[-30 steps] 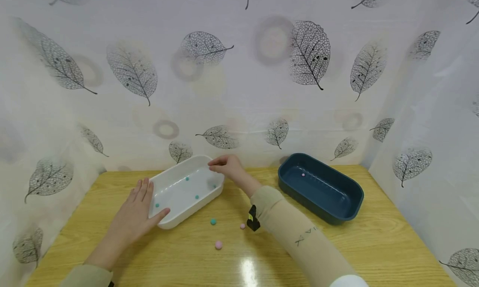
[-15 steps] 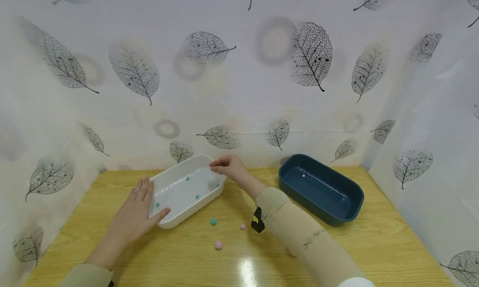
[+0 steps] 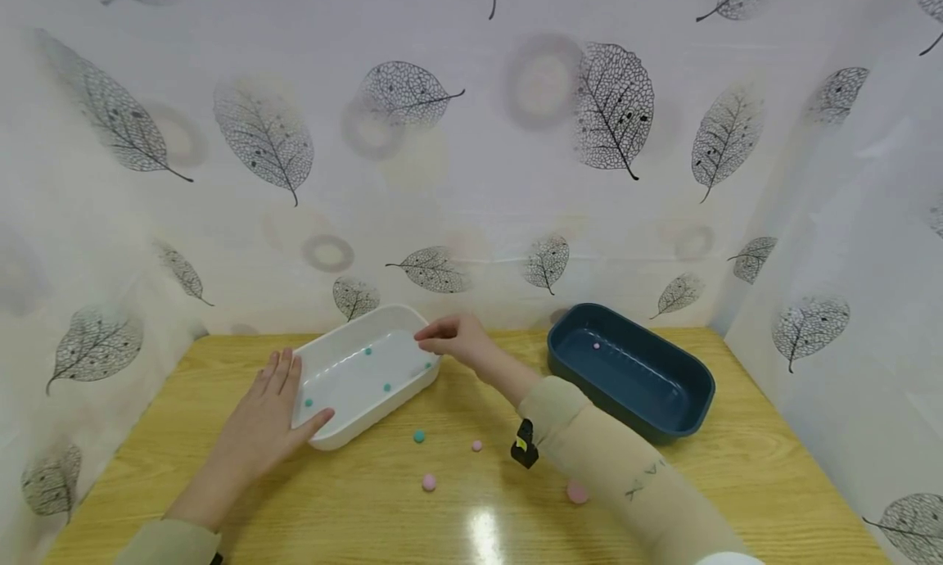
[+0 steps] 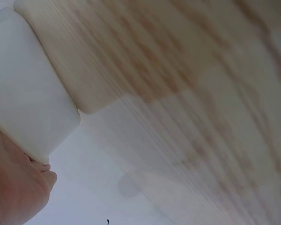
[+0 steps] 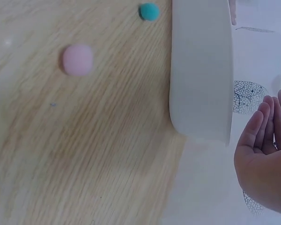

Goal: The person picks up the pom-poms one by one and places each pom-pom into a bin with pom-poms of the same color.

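Observation:
A white rectangular tray [image 3: 346, 426] with several small teal balls inside, one of them a teal ball [image 3: 428, 366] near its right end, stands on the left half of the table. My left hand [image 3: 261, 422] rests against the tray's left end, fingers straight along the wall and thumb over the front rim. Above the right end hovers my right hand [image 3: 460, 341]; in the right wrist view its fingers [image 5: 267, 124] are extended, the thumb stands apart, and nothing shows between them. Before the tray lie a teal ball [image 3: 419, 436], a pink ball [image 3: 430, 482] and a smaller pink ball [image 3: 476, 445].
A dark blue tray [image 3: 626, 413] stands at the right with a small pink ball [image 3: 597, 346] in it. A larger pink ball [image 3: 578, 491] lies beside my right sleeve. Leaf-printed curtain [image 3: 471, 180] encloses the wooden table [image 3: 354, 516] at the back and sides.
A teal ball in the white tray has rolled slightly right, to the end wall. My right hand has drawn back a little to the right and down; my left hand stays in place.

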